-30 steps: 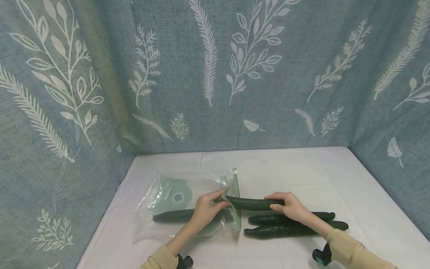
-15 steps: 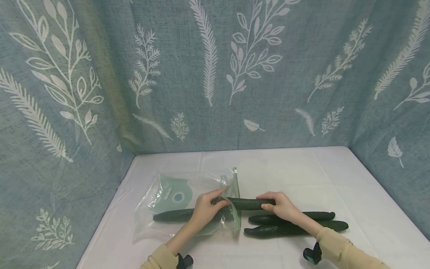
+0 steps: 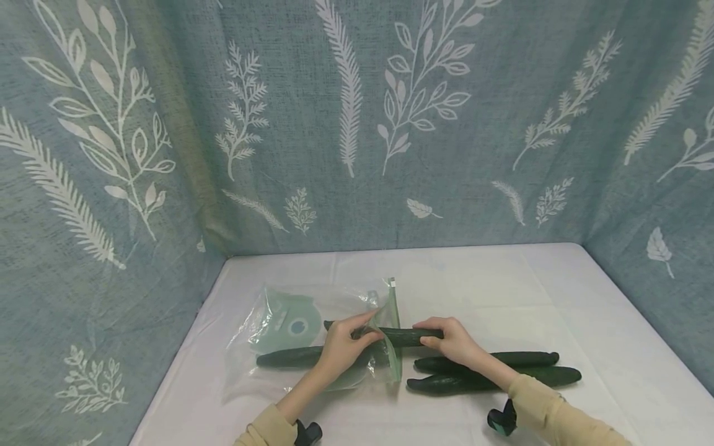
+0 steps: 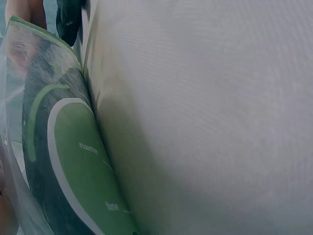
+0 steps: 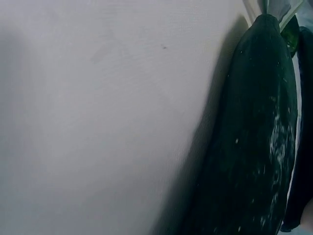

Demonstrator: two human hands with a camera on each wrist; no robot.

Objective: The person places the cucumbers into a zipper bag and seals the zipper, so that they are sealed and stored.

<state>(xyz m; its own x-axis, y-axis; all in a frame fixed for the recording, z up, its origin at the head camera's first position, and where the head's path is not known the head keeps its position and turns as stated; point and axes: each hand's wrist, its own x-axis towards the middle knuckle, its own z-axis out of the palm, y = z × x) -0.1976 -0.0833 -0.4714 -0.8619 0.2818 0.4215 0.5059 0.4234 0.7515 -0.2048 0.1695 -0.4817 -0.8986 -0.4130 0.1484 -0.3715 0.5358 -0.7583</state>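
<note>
My left hand (image 3: 343, 347) pinches the open mouth of a clear zip bag (image 3: 240, 378) with green printed patches. Held by its right end in my right hand (image 3: 454, 341), a dark green cucumber (image 3: 407, 337) runs through the mouth, its far tip showing beyond my left hand. Another cucumber (image 3: 287, 357) lies inside the bag along its near side. In the left wrist view the bag's green label (image 4: 80, 147) carries the words "name" and "time".
Two more cucumbers lie side by side under and beside my right forearm, the rear cucumber (image 3: 527, 358) and the front cucumber (image 3: 446, 385). A white cloth covers the table (image 3: 480, 279). A blue-green leaf-patterned curtain (image 3: 368, 204) hangs around the back and sides.
My right hand has moved left, sliding the cucumber farther into the bag; its tip now shows past my left hand. The left hand keeps its place at the bag's mouth.
</note>
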